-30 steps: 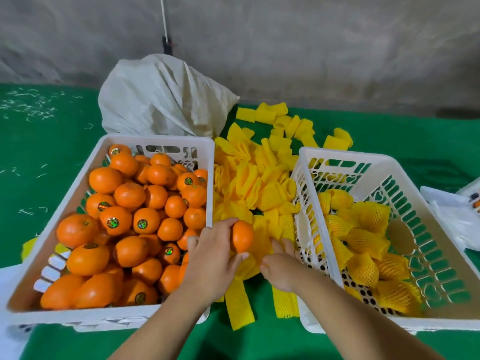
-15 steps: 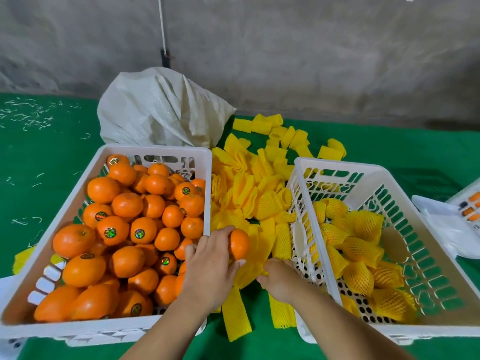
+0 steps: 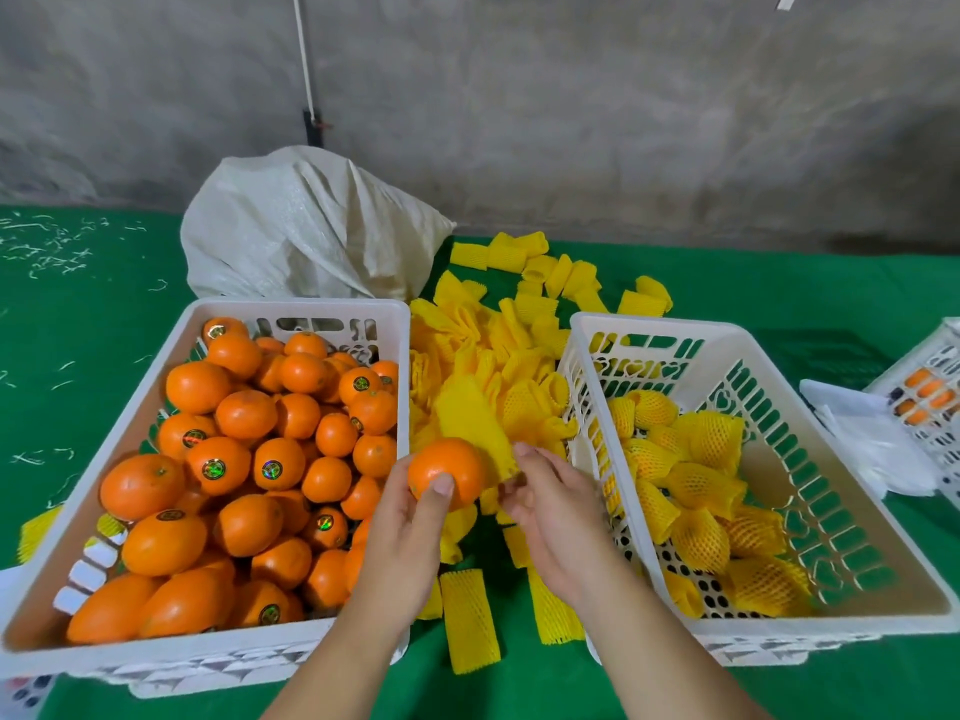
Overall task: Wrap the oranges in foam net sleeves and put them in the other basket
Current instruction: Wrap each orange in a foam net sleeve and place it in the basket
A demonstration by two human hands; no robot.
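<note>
Our left hand (image 3: pixel 410 532) holds one orange (image 3: pixel 445 472) in curled fingers (image 3: pixel 442 484). Our right hand (image 3: pixel 553 504) pinches one yellow foam sleeve (image 3: pixel 470 426) beside it. Left of our fingers, a white basket (image 3: pixel 291 309) is full of bare oranges. Right of them, another basket (image 3: pixel 649 324) holds wrapped ones. Two baskets, too many oranges to count.

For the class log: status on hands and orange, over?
Left hand grips orange. Right hand pinches foam net sleeve. Orange unwrapped. Nothing blocking.
</note>
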